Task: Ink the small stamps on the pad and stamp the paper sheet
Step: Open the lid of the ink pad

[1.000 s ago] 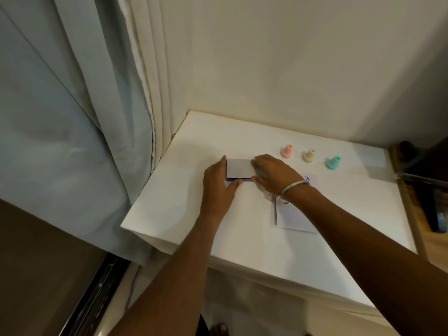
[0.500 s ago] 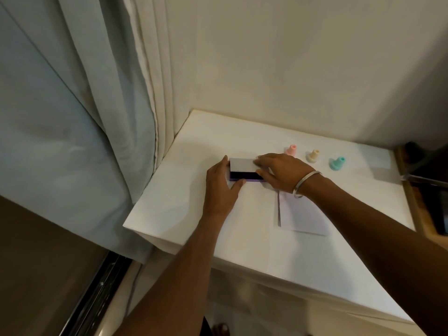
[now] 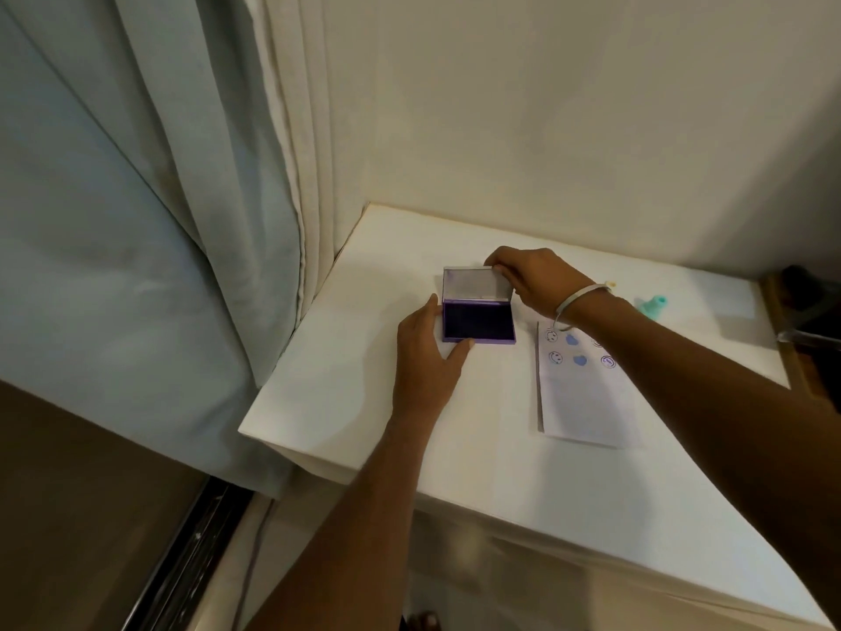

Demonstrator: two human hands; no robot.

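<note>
A purple ink pad (image 3: 478,322) lies on the white table (image 3: 346,393) with its grey lid (image 3: 475,283) swung up and standing nearly upright. My right hand (image 3: 530,277) pinches the lid's top right corner. My left hand (image 3: 425,352) steadies the pad's base, thumb on the left side and a fingertip at the front edge. A white paper sheet (image 3: 587,403) lies to the right of the pad, with several blue stamped marks near its top. A teal stamp (image 3: 655,305) stands behind my right forearm. A cream stamp (image 3: 611,283) barely peeks out above my wrist.
Pale curtains (image 3: 173,211) hang along the table's left side and a plain wall (image 3: 569,129) rises behind it. Dark objects and a wooden edge (image 3: 792,352) sit at the far right. The table's front edge runs close to my body.
My right hand has lifted the ink pad's lid from shut to nearly upright, baring the dark purple pad. The pink stamp is now hidden behind my right hand.
</note>
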